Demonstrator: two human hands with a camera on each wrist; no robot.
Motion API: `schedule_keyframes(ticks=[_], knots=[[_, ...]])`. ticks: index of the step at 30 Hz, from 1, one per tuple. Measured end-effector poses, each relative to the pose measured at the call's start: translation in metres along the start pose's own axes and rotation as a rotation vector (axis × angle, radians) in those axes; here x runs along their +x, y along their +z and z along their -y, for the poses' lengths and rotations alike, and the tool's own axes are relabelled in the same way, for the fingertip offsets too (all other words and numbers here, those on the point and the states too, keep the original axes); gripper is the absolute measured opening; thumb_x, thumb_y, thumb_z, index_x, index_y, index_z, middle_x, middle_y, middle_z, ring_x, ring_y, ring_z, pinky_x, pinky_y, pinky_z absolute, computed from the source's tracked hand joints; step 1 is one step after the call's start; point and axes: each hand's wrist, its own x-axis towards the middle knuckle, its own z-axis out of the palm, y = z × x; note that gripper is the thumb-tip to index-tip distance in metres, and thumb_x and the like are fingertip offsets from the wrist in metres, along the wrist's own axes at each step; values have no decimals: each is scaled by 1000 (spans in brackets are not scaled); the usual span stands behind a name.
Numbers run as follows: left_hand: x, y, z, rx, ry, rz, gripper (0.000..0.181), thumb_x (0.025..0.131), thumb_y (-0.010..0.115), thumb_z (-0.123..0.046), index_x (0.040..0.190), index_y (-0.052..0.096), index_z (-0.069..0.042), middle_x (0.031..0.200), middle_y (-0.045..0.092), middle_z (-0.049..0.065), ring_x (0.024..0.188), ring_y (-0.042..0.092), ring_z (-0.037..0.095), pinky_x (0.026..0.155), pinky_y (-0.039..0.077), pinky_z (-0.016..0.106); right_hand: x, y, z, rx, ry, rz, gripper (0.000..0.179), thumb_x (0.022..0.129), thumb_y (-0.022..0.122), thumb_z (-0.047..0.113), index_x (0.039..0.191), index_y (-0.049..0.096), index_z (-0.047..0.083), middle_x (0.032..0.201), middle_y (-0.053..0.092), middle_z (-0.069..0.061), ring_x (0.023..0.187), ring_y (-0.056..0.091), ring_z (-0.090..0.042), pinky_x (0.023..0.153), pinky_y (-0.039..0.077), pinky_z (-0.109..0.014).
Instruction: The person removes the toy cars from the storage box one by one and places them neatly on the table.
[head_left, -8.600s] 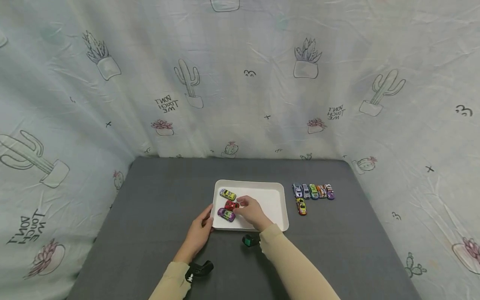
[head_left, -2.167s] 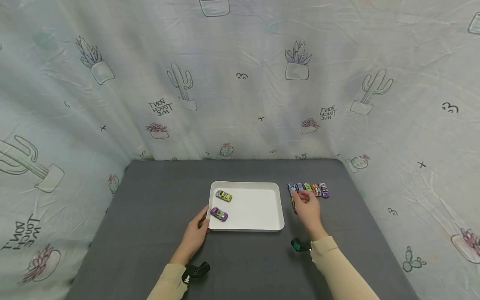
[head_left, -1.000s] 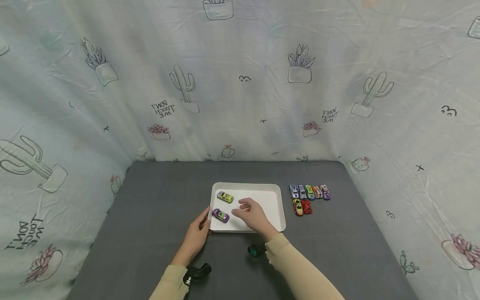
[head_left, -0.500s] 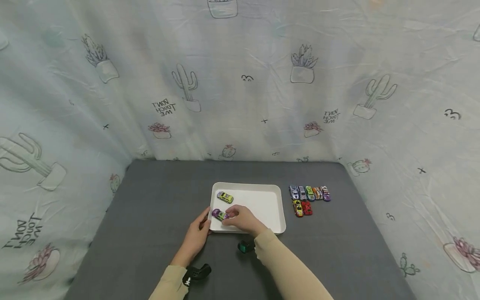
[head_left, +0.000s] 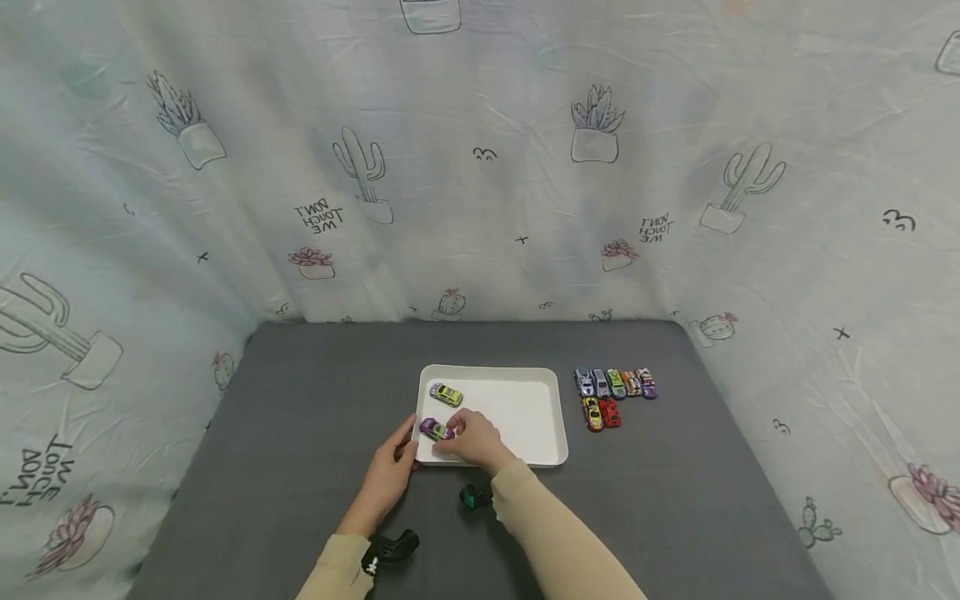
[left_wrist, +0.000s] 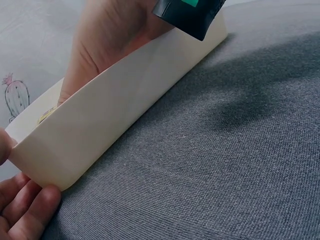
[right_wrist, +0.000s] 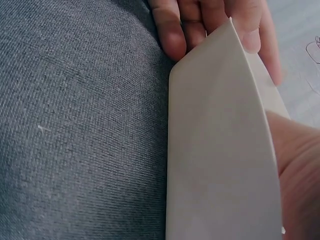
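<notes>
My left hand [head_left: 386, 479] grips the near left corner of a white tray [head_left: 517, 412]. In the left wrist view its thumb lies over the rim of the tray wall [left_wrist: 100, 115] and its fingers [left_wrist: 42, 207] curl at the outer bottom corner. Inside the tray, my right hand [head_left: 477, 442] pinches the right end of a purple and green toy car [head_left: 431, 428] between thumb and fingers. A yellow toy car [head_left: 446, 394] lies further back on the tray's left side. The tray wall hides the right fingertips in the right wrist view.
Right of the tray, several toy cars [head_left: 616, 383] stand side by side in a row on the grey table [head_left: 337, 367]. In front of them are a yellow and red car [head_left: 592, 414] and a red car [head_left: 611, 413]. A patterned curtain [head_left: 480, 192] surrounds the table.
The red car has gone from the tray to beside the yellow and red car. My right hand has come back left into the tray and closed on the purple car. My left hand has stayed.
</notes>
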Motion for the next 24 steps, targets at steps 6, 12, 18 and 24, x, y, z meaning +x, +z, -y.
schedule_keyframes(ticks=[6, 12, 18, 24], knots=[[-1, 2, -2, 0, -17, -6, 49, 103, 49, -15, 150, 39, -23, 132, 55, 14, 106, 58, 24, 79, 54, 30, 3, 2, 0, -40, 22, -14, 41, 73, 84, 38, 101, 64, 15, 85, 53, 2, 78, 48, -18, 69, 39, -35], [-2, 2, -3, 7, -25, -5, 49, 103, 48, -14, 150, 39, -23, 132, 54, 13, 108, 57, 24, 80, 54, 30, 4, 4, 2, -107, 30, -30, 42, 73, 83, 45, 99, 65, 18, 85, 54, 3, 78, 49, -18, 75, 39, -40], [-2, 2, -2, 11, -27, 0, 49, 103, 48, -14, 150, 39, -26, 133, 53, 12, 108, 57, 23, 81, 54, 30, 5, 5, 2, -96, 52, -35, 34, 77, 80, 40, 99, 65, 19, 84, 55, 4, 78, 50, -18, 75, 38, -40], [-1, 1, 1, 27, 13, -12, 48, 103, 49, -15, 150, 39, -22, 132, 55, 12, 105, 58, 22, 78, 54, 28, 5, 5, -1, -71, 14, -55, 31, 77, 79, 36, 98, 67, 17, 83, 57, 6, 77, 51, -15, 75, 39, -39]])
